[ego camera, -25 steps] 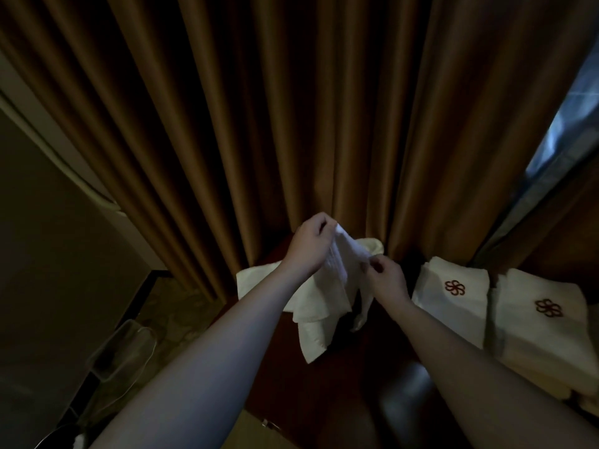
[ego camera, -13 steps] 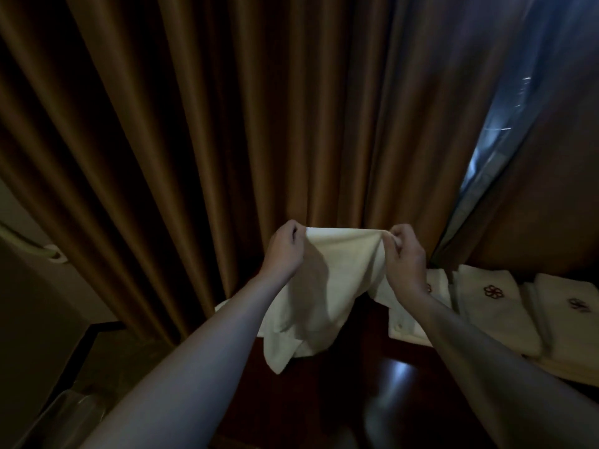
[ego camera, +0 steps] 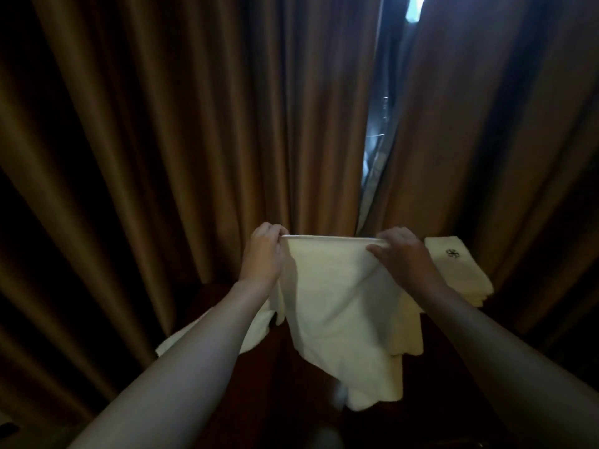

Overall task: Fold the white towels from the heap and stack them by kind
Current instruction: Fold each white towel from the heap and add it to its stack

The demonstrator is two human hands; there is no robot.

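Between the two hands: one white towel (ego camera: 337, 306), top edge stretched taut and level, the rest hanging loose over a dark table (ego camera: 311, 377). Left hand (ego camera: 263, 254) pinches the left corner; right hand (ego camera: 405, 258) pinches the right corner. Below the left grip: more white cloth (ego camera: 256, 328) lying on the table. Just right of the right grip: folded towel stack (ego camera: 460, 270), dark emblem on top. Behind all: brown curtains (ego camera: 194, 124).

The left hand (ego camera: 263, 254) and right hand (ego camera: 403, 254) pinch a white towel's (ego camera: 337, 306) top corners, stretching its edge taut before brown curtains (ego camera: 194, 124); a folded stack (ego camera: 460, 270) (dark flower emblem) sits right.
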